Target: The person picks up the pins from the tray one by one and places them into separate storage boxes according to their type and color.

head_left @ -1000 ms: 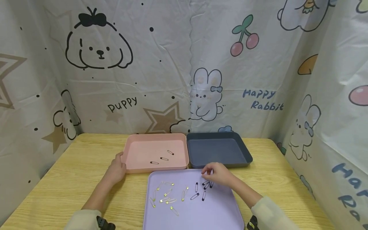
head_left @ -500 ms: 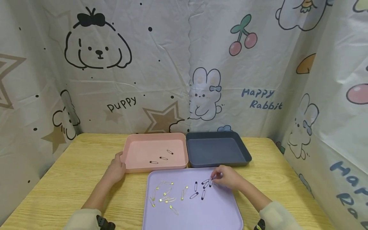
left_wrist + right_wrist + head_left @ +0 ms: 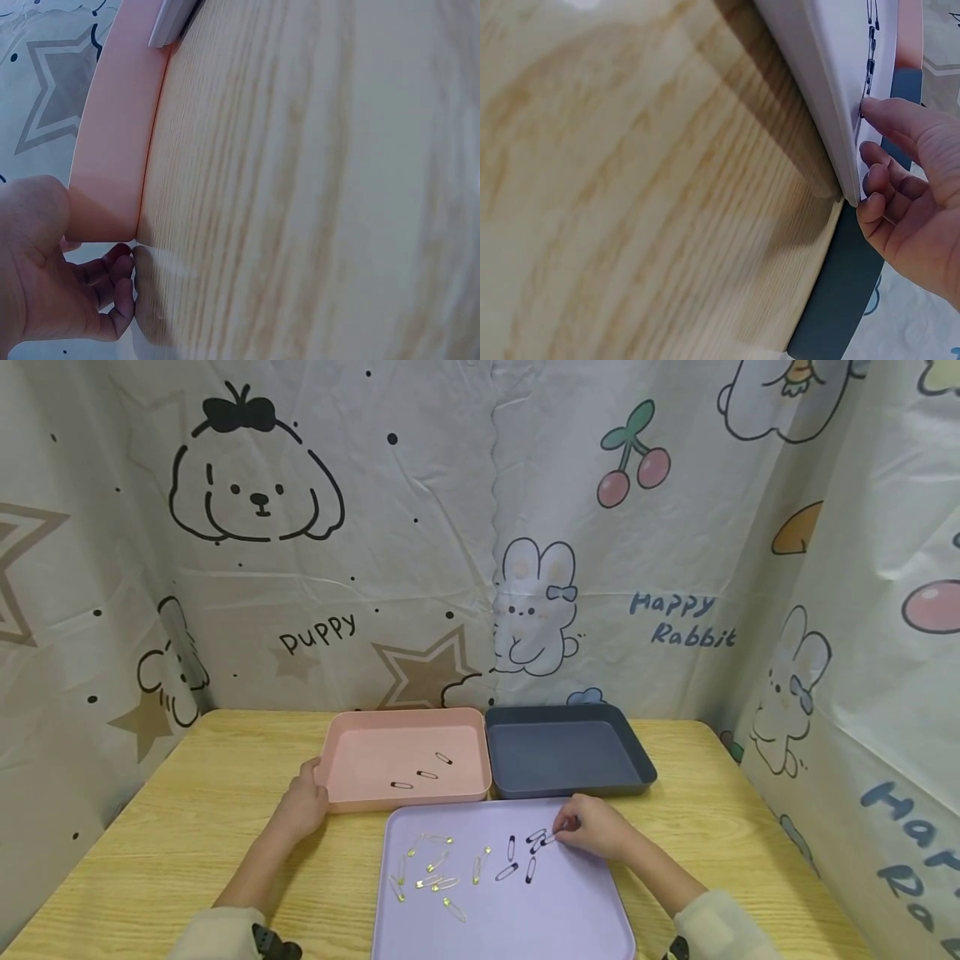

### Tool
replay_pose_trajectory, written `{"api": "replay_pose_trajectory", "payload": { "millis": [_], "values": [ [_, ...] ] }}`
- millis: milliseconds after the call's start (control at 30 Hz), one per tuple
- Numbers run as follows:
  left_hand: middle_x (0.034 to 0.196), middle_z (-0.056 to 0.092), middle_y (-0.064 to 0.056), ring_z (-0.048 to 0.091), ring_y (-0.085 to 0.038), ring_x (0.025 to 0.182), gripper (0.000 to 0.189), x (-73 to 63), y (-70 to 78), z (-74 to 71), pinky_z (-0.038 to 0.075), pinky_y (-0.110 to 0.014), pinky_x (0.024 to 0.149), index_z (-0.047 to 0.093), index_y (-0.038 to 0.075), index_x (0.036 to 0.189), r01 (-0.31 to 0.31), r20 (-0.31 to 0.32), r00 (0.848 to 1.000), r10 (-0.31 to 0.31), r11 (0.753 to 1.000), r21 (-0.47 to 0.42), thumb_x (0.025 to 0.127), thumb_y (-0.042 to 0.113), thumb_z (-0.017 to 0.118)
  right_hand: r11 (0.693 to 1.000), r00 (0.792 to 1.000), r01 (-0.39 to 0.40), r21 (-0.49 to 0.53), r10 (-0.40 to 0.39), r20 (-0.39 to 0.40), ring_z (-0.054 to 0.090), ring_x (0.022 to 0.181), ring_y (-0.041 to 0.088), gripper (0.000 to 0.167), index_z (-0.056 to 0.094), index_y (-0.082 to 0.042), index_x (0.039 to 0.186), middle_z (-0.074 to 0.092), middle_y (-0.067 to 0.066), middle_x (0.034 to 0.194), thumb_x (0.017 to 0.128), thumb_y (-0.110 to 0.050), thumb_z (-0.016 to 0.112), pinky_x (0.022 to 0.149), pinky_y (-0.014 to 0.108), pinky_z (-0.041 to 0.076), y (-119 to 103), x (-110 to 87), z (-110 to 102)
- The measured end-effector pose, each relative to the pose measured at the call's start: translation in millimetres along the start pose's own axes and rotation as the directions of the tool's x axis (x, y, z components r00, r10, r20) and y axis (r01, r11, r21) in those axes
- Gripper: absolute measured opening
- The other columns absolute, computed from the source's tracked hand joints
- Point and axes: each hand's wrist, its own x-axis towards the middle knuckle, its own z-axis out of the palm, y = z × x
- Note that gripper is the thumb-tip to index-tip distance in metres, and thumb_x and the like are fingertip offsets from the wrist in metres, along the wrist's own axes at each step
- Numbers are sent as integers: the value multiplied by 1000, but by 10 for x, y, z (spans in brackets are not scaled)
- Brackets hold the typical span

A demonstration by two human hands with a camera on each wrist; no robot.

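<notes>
With my left hand [image 3: 303, 802] I hold the front left corner of a pink tray [image 3: 352, 743], thumb by its front wall and fingers at its left side. Three black safety pins lie in that tray. My right hand [image 3: 596, 828] pinches a black safety pin [image 3: 547, 841] near the far right corner of a lilac tray [image 3: 525, 922]; in the right wrist view the thumb is at the pin's end and the other fingers curl by the rim. Several more black safety pins [image 3: 530, 878] lie left of the hand, and several gold safety pins [image 3: 447, 902] spread over the tray's left half.
A navy tray [image 3: 566, 752] stands right beside the pink one, both behind the lilac tray. All three are on a wooden table [image 3: 202, 810]. A printed curtain [image 3: 420, 527] encloses the back and sides.
My right hand has moved right and toward me across the lilac tray to the rightmost black safety pin, which has since turned in its fingers. The left hand stays at the pink tray.
</notes>
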Motion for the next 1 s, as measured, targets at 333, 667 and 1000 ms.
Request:
{"api": "replay_pose_trajectory", "payload": {
  "millis": [333,667,1000],
  "values": [
    [112,43,-40,45,-25,67,55,-10,20,-10,39,-33,57,9,-14,140,6,11,1000,-6,1000,-13,92,7,26,999,999,-43,24,43,13,44,66,8,9,64,-15,72,50,-5,70,77,-11,69,57,20,38,-45,-15,-29],
    [113,42,-41,45,-25,68,55,-12,21,-12,39,-33,57,9,-14,140,6,13,1000,-6,1000,-21,92,7,25,995,999,-36,97,37,-4,45,67,8,4,65,-10,75,53,-4,70,79,-10,65,59,20,38,-89,84,-204],
    [115,40,-39,40,-18,57,57,-23,3,-2,37,-31,53,7,-13,142,12,19,1000,-11,998,-58,92,7,25,987,999,-39,158,39,3,49,66,10,5,67,-8,78,59,-1,74,82,-12,65,57,22,42,-266,313,-374]
  ]
}}
